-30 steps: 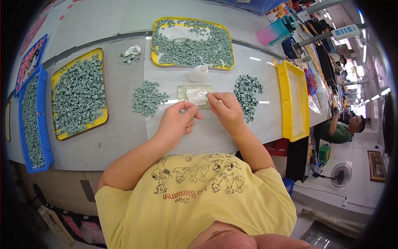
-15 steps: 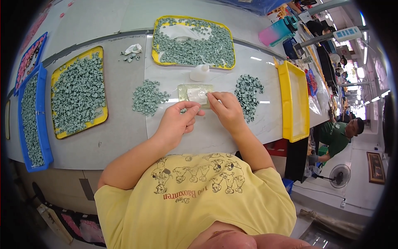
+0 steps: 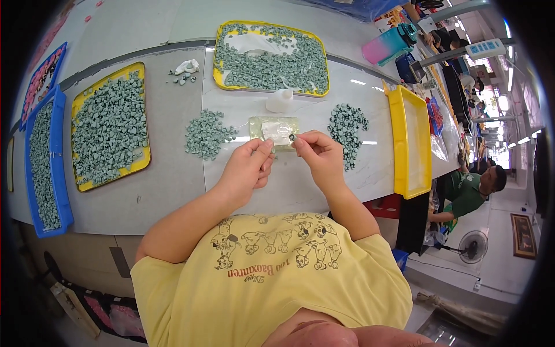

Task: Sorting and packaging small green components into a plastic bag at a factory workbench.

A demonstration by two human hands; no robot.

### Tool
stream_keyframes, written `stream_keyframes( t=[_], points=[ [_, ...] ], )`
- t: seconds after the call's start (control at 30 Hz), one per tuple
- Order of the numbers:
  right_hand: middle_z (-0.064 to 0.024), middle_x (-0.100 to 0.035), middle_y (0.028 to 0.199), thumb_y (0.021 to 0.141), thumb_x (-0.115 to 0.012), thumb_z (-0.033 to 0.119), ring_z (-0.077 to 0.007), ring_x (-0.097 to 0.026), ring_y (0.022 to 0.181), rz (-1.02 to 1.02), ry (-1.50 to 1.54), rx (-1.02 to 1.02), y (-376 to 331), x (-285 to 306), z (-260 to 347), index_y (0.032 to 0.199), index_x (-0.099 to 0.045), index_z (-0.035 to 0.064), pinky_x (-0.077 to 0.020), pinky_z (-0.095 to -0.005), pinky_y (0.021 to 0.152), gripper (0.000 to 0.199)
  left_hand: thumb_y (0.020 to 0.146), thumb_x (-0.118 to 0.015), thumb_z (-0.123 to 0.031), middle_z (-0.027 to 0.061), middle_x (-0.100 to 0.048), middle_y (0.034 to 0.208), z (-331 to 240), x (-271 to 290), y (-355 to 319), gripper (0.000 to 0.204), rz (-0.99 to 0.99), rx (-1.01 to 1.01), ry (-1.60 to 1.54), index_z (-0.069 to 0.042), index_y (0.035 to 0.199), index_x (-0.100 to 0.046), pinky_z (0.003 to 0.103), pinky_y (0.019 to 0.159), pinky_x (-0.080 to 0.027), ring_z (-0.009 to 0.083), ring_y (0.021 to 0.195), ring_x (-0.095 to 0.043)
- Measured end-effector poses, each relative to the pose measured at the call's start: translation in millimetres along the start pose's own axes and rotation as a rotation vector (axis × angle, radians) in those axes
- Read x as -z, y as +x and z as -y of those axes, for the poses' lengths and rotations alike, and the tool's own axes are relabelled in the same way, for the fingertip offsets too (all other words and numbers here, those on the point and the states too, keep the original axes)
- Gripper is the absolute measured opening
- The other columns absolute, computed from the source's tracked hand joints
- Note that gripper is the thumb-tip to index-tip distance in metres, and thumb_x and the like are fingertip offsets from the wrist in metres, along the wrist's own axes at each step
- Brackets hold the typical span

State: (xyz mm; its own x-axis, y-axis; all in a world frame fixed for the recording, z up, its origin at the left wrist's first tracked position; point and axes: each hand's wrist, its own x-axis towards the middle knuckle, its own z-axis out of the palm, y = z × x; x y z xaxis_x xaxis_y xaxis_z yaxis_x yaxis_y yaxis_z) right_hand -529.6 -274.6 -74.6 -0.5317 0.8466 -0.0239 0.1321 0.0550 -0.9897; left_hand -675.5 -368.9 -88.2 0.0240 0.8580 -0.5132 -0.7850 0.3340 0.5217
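My right hand (image 3: 321,161) is closed, pinching a small dark green piece (image 3: 292,137) between thumb and forefinger. It is over the right edge of a pale green pad (image 3: 294,122) with a white sheet (image 3: 276,132) on it. At the pad's near left corner, my left hand (image 3: 247,169) is closed with its thumb against the fingers; what it holds, if anything, is too small to make out. To the left lies a pile of grey-green pieces (image 3: 208,134). A darker pile of similar pieces (image 3: 346,130) lies right of my right hand. Behind the pad stands a white squeeze bottle (image 3: 280,101).
Yellow-rimmed trays of green pieces sit at the back (image 3: 272,63) and left (image 3: 110,127). A blue tray (image 3: 68,214) is at the far left. At right are an upright-edged yellow tray (image 3: 399,139) and a pink-teal bottle (image 3: 388,45). A person in green (image 3: 468,191) is beyond.
My right hand has turned slightly, and the dark piece at its fingertips now shows. The left fingers have drawn together into a pinch, hiding the green piece seen beneath them before.
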Motion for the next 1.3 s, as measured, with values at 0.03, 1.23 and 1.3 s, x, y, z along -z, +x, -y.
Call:
stream_keyframes(
  t=[0.03, 1.23, 1.3],
  points=[
    [-0.0055, -0.062, 0.082, 0.081, -0.06, -0.002, -0.0093, -0.055, 0.071, 0.02, 0.078, -0.07, -1.2, -1.9, 1.6, 0.087, -0.063, -0.0018, -0.0436, -0.0208, 0.06, 0.007, 0.093, -0.049, -0.027, -0.0028, -0.037, 0.059, -0.1, 0.7, -0.1, 0.024, 0.002, 0.002, 0.008, -0.006, 0.082, -0.044, 0.02, 0.037, -0.02, 0.0046, 0.044, -0.027],
    [-0.0104, -0.06, 0.083, 0.059, -0.072, -0.005, -0.0224, -0.056, 0.068, 0.135, -0.591, 1.016, -4.0, -18.4, -17.2, 0.085, -0.063, -0.0021, -0.0456, -0.0308, 0.059, 0.028, 0.093, -0.048, -0.031, -0.0043, -0.037, 0.055, 2.5, -2.9, -6.3, 0.035, -0.054, -0.074, 0.081, -0.008, 0.068, -0.044, 0.02, 0.037, -0.021, 0.0038, 0.044, -0.028],
    [-0.0103, -0.06, 0.084, 0.061, -0.072, -0.005, -0.0228, -0.057, 0.069, 0.182, -0.573, 0.917, -2.1, -12.9, -14.1, 0.086, -0.063, -0.001, -0.0463, -0.0307, 0.06, 0.027, 0.093, -0.048, -0.031, -0.0043, -0.037, 0.055, 1.9, -4.1, -5.4, 0.035, -0.063, -0.083, 0.102, -0.008, 0.068, -0.045, 0.02, 0.037, -0.021, 0.0038, 0.044, -0.029]
  ],
)
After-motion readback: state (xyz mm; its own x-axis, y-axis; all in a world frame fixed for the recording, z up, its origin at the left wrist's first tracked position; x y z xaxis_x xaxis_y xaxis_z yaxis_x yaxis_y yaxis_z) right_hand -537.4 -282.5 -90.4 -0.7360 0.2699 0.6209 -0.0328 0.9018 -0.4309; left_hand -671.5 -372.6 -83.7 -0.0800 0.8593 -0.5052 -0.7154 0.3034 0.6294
